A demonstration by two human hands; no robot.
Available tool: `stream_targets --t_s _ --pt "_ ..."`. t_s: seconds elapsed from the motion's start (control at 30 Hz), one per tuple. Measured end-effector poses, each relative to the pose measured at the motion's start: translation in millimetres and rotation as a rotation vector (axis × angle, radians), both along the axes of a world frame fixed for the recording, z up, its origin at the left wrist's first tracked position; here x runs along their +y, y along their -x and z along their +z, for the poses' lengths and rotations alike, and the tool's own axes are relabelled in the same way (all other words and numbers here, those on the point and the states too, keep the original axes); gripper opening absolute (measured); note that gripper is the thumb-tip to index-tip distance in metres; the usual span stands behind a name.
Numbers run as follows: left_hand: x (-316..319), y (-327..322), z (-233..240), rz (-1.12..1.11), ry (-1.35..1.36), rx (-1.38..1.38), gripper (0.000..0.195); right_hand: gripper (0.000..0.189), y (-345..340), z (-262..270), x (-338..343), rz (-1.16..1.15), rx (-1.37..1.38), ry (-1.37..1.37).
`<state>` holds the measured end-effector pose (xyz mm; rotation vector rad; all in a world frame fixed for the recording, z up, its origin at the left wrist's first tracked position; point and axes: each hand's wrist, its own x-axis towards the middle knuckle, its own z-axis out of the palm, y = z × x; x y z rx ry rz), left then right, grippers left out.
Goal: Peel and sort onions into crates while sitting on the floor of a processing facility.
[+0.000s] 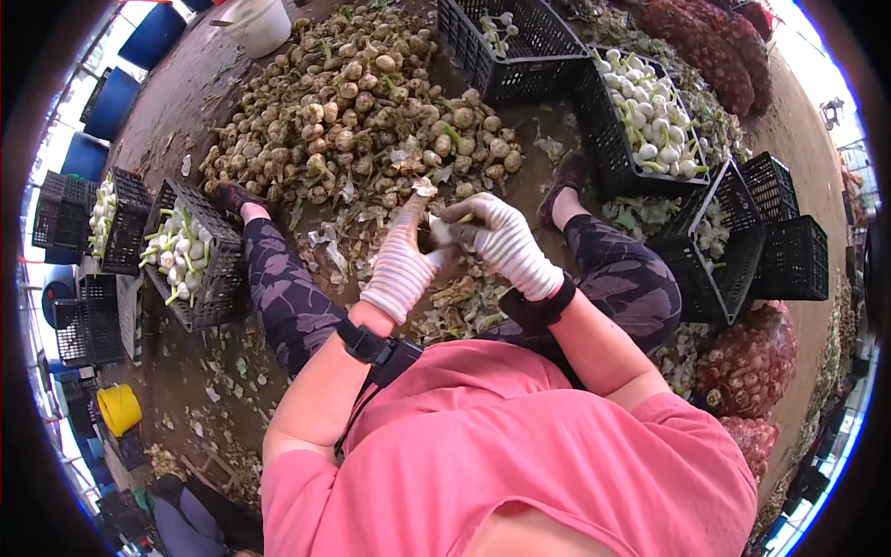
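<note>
My left hand point(400, 261) and my right hand point(515, 244) wear striped knit gloves and meet in front of me, above the floor litter. A peeled white garlic bulb point(440, 231) sits between them, partly hidden by the fingers of both. The right fingers close around its stem side, while the left hand supports it from the other side. A scrap of papery skin point(424, 186) shows at my left fingertips. Just beyond the hands spreads a large heap of unpeeled, soil-stained garlic bulbs point(348, 118). Loose peelings point(466, 299) cover the floor between my legs.
Black plastic crates of peeled bulbs stand at left point(223, 261) and right point(598, 153). Another crate point(480, 69) at the back holds a few. Red mesh sacks point(748, 362) lie at right. A white bucket point(261, 31) and yellow bucket point(119, 409) stand at left. Someone's clothed legs point(188, 519) show lower left.
</note>
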<state>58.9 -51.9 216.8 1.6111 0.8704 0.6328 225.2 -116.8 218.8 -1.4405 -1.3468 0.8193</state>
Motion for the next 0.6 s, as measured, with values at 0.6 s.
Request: stream_targets --t_s 0.6 --pt "12.0 60.3 -68.5 -0.422 0.085 0.437 0.025 0.02 -24.6 -66.1 36.2 -0.378 1.256 0.513"
